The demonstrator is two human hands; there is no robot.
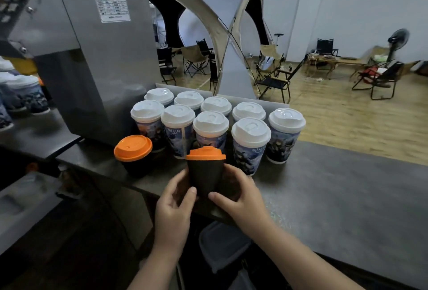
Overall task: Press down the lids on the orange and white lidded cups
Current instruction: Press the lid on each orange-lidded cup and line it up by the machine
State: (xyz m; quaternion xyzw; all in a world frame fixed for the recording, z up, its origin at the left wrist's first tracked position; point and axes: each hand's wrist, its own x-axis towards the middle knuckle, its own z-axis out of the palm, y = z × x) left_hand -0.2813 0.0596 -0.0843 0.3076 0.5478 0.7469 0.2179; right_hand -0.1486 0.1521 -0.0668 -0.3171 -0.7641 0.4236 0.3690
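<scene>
A black cup with an orange lid (205, 171) is held between both hands just above the near edge of the dark counter (335, 192). My left hand (174, 206) wraps its left side and my right hand (238, 197) its right side, thumbs on the front of the cup. A second orange-lidded black cup (133, 153) stands on the counter to the left. Behind them stand several printed cups with white lids (251, 144), grouped in two rows.
A large steel machine (92, 63) stands at the back left of the counter, with more white-lidded cups (23, 95) left of it. A dark plastic container (222, 243) sits below the counter edge. Folding chairs and a tent fill the room beyond.
</scene>
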